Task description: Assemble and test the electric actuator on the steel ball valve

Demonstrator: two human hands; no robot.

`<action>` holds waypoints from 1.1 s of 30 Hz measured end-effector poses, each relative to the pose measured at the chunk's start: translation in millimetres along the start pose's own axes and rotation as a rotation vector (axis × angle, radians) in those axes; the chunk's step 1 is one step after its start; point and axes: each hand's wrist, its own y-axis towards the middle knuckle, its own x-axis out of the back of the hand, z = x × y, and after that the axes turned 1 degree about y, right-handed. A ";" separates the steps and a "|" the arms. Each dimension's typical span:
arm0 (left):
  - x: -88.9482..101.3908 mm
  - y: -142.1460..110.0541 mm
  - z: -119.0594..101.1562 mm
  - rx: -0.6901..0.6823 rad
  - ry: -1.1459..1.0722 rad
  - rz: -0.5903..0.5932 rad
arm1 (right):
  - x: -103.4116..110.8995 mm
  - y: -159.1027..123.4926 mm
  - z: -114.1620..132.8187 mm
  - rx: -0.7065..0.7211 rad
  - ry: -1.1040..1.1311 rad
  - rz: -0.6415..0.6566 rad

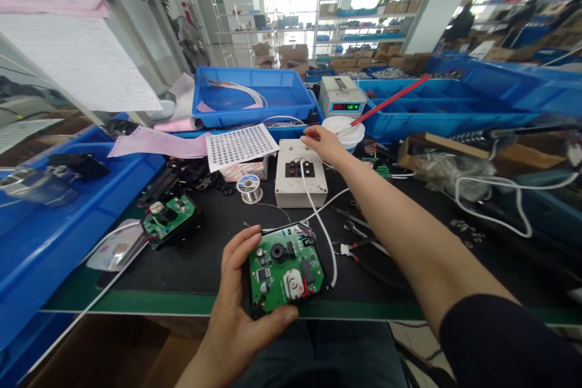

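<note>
Circuit-board unit (282, 271): steadying it by the rim, on the near side of the pale box (288, 187), with left fingers (240, 242) clamped on it, reaching to that box's far edge with right fingers (314, 132), whether pinching or not being unclear, leaving the white cable (318, 216) slack.

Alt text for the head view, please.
The left hand holds a green circuit board; the right hand is at the far edge of a pale box. A white cable runs from the box down beside the board, with pliers and a solder spool nearby.
</note>
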 end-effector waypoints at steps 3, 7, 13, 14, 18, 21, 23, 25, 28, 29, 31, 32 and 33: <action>-0.7 0.0 0.9 0.004 -0.016 -0.026 | 27.4 -60.1 -10.3 -0.014 -0.101 0.016; -1.8 2.2 2.5 -0.017 -0.053 -0.025 | 39.1 -142.7 -15.0 0.084 -0.240 0.319; -2.4 3.7 2.1 -0.034 -0.074 -0.010 | 12.9 -164.7 -2.9 0.197 -0.515 0.582; -2.5 3.1 2.4 -0.027 -0.087 -0.007 | 10.6 -160.9 -3.4 0.201 -0.545 0.591; -3.3 0.5 5.5 -0.009 -0.140 0.013 | 23.0 -153.5 -20.5 0.187 -0.596 0.589; -5.2 -0.5 6.1 -0.014 -0.179 0.012 | 51.5 -167.2 -32.1 0.112 -0.486 0.475; -6.4 -1.1 3.6 -0.013 -0.213 0.008 | 68.9 -185.4 -24.8 0.095 -0.212 0.280; -6.7 -1.5 -1.2 0.000 -0.254 0.002 | 77.2 -205.5 -2.8 0.179 0.040 0.134; -4.7 -0.8 -9.7 0.024 -0.268 0.002 | 69.9 -226.7 40.8 0.320 0.192 0.134; -3.7 0.0 -12.3 0.024 -0.252 0.011 | 64.1 -230.0 52.9 0.348 0.218 0.182; -1.8 2.5 -16.3 0.009 -0.213 0.039 | 52.3 -232.4 68.4 0.373 0.263 0.245; -1.2 4.0 -17.8 -0.005 -0.198 0.051 | 47.5 -232.4 71.8 0.374 0.281 0.257; -0.9 5.5 -18.9 -0.023 -0.191 0.058 | 43.9 -232.2 73.0 0.371 0.297 0.256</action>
